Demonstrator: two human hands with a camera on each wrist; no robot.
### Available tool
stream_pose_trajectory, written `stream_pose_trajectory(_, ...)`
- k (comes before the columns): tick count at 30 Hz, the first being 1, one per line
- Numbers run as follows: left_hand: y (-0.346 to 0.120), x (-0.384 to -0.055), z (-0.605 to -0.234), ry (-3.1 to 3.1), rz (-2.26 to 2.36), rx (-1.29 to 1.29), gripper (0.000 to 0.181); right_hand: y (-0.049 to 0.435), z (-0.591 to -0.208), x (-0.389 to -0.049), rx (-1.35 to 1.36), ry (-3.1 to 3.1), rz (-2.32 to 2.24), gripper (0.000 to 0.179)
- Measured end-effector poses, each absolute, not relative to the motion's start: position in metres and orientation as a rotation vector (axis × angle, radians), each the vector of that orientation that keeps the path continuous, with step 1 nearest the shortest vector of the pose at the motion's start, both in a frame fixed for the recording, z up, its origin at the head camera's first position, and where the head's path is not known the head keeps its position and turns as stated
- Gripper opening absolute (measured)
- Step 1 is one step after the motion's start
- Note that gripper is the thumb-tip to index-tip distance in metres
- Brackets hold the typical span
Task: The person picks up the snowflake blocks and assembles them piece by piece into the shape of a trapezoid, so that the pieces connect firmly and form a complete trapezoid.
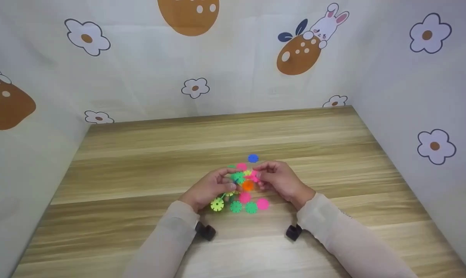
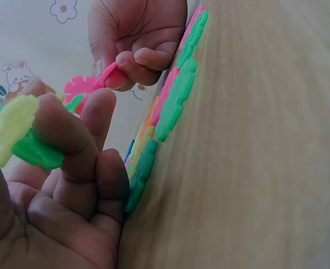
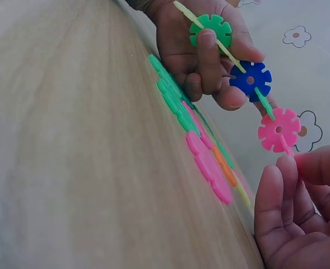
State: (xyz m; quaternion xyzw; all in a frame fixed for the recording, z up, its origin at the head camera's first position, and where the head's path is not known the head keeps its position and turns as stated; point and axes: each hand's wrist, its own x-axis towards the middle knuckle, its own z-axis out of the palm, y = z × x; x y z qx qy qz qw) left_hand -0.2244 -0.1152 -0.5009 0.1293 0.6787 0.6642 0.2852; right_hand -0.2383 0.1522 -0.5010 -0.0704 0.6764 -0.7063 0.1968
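Note:
A chain of notched plastic discs spans the space between both hands above the table. My left hand point(image 1: 206, 188) grips its near part, where a yellow disc point(image 2: 10, 131) and a green disc point(image 3: 223, 31) interlock. Beyond them come a blue disc point(image 3: 254, 84), an edge-on green disc point(image 3: 263, 102) and a pink disc point(image 3: 274, 123). Between thumb and fingertips, my right hand point(image 1: 285, 181) pinches another pink disc point(image 3: 286, 143) that meets the slotted edge of the chain's pink one. The fingers hide most of this second pink disc.
Loose discs lie flat beneath and around the hands: a blue disc point(image 1: 253, 158) at the back, an orange disc point(image 1: 248, 185) in the middle, green discs point(image 1: 236, 207) and a pink disc point(image 1: 262, 204) in front. The wooden table point(image 1: 140, 154) meets patterned cloth walls at its back and sides.

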Motion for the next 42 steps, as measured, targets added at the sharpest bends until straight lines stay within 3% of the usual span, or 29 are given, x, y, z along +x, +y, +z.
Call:
stream_pose_trajectory(11, -0.116, -0.222, -0.500, 1.793, 1.829, 0.292, 0.052, 0.162, -0.497, -0.245, -0.306, 1.843, -1.806, 0.065)
stream_pose_trajectory(17, -0.116, -0.222, -0.499, 1.786, 1.833, 0.284, 0.052, 0.162, -0.493, -0.242, -0.311, 1.932, -1.709, 0.061)
stream_pose_trajectory(29, -0.117, -0.222, -0.502, 1.767, 1.863, 0.303, 0.055, 0.161, -0.498, -0.243, -0.180, 2.118, -1.779, 0.036)
stream_pose_trajectory(36, -0.117, -0.222, -0.503, 1.752, 1.880, 0.298, 0.056, 0.162, -0.493, -0.242, -0.259, 2.308, -1.460, 0.055)
stream_pose_trajectory(42, -0.117, -0.222, -0.502, 1.760, 1.889, 0.281, 0.054, 0.164, -0.491, -0.241, -0.253, 2.376, -1.369, 0.041)
